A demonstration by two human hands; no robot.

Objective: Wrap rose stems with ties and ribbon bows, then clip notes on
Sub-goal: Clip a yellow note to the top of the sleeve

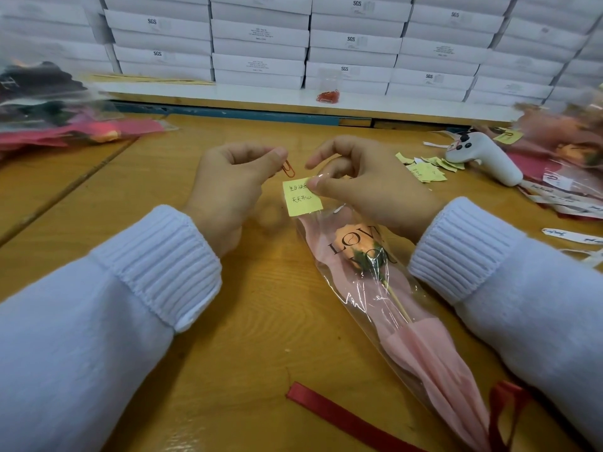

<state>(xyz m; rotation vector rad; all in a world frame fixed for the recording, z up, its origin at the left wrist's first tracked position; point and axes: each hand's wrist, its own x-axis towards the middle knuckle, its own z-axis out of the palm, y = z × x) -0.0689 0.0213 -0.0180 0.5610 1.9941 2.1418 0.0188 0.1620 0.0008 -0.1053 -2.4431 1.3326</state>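
A wrapped rose (375,265) in a clear sleeve with pink paper lies on the wooden table (163,177), bloom toward the far side. My right hand (365,187) pinches a yellow handwritten note (301,199) against the sleeve's top edge. My left hand (228,184) holds a red paper clip (288,169) between thumb and forefinger, just left of and above the note. A red ribbon (346,419) is tied at the sleeve's near end, one tail lying across the table.
A bag of red paper clips (328,94) sits on the white ledge before stacked white boxes (261,37). Several yellow notes (424,168) and a white tool (486,158) lie at right. Finished wrapped roses pile at far right (567,138) and at left (65,132).
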